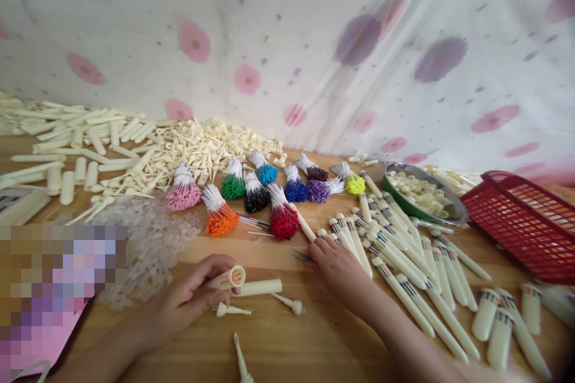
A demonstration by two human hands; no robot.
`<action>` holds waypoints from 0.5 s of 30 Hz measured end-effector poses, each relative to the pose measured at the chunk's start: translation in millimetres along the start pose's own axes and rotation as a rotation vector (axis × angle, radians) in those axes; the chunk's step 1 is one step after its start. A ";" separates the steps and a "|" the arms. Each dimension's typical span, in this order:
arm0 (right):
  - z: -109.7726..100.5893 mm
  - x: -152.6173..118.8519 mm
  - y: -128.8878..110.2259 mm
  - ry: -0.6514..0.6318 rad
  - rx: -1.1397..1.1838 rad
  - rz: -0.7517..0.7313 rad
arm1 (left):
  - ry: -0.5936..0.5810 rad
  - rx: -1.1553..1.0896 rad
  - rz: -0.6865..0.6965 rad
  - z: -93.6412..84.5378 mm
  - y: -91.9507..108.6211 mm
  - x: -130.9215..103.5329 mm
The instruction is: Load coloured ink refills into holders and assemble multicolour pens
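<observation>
My left hand [202,287] is closed around a short cream pen barrel [227,278], its round open end facing right with a bit of orange showing inside. Just beyond lies a longer cream tube [260,288] on the wooden table. Small cream pointed pen tips [290,304] are scattered near that hand. My right hand [332,254] rests palm down beside the finished-looking multicolour pens [395,251], fingers bent together. Thin dark sticks [300,256] show at its fingertips, and a cream pen [305,222] lies just past them; what the fingers hold is hidden.
Bundles of coloured pen refills [284,215] stand mid-table. Behind and left are heaps of cream pen parts [202,146] and clear plastic pieces [144,245]. At right are a green-sided bowl [404,206] of small parts and a red basket [525,221]. A flowered sheet [278,42] hangs behind.
</observation>
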State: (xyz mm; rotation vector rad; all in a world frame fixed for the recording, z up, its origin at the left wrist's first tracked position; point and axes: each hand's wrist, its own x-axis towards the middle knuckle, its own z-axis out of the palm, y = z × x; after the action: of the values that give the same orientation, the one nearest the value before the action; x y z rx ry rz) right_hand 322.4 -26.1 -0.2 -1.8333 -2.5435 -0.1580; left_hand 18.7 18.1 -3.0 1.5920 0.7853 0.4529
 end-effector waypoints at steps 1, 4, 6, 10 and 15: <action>-1.5 1.2 -0.1 0.013 0.018 0.005 | -0.045 -0.037 0.021 -0.3 0.4 0.3; -21.0 5.3 -1.7 0.090 0.191 -0.001 | -0.150 -0.145 0.053 -0.9 3.5 1.6; -40.7 7.9 -6.0 0.184 0.340 -0.077 | -0.204 -0.197 0.033 -0.8 6.3 2.2; -68.8 13.5 -21.8 0.344 0.416 -0.283 | -0.250 -0.220 -0.017 -0.6 12.0 2.2; -72.2 20.9 -40.3 0.359 0.472 -0.379 | -0.292 -0.231 -0.048 -0.5 16.6 2.5</action>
State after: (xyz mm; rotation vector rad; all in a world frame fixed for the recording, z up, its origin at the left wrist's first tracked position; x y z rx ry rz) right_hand 273.5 -25.0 69.6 -1.0484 -2.3737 0.1000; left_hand 24.0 19.8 12.9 1.3813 0.5272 0.2581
